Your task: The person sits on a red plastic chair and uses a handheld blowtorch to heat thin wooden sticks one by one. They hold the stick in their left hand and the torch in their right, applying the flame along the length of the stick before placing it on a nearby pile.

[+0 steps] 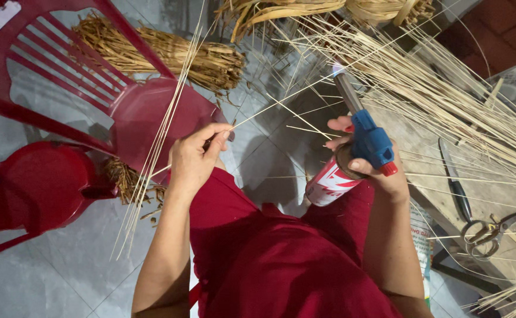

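Risk: if the torch (361, 138) flame lingers, we judge the thin strip (281, 101) could scorch or snap.
Left hand (196, 159): pinching the strip.
Right hand (375, 171): wrapped round the torch.

Thin pale bamboo splint (281, 101), straight, slanting from frame centre up toward the upper right, passing through a small flame. Blue-headed gas torch (368, 141) on a red-and-white canister (330, 184), tilted, right of centre, metal nozzle pointing up-left, lit.

Single head-worn view, looking steeply down from above, close over lap and both hands, tiled floor (63, 277) below; no second view to overlap.
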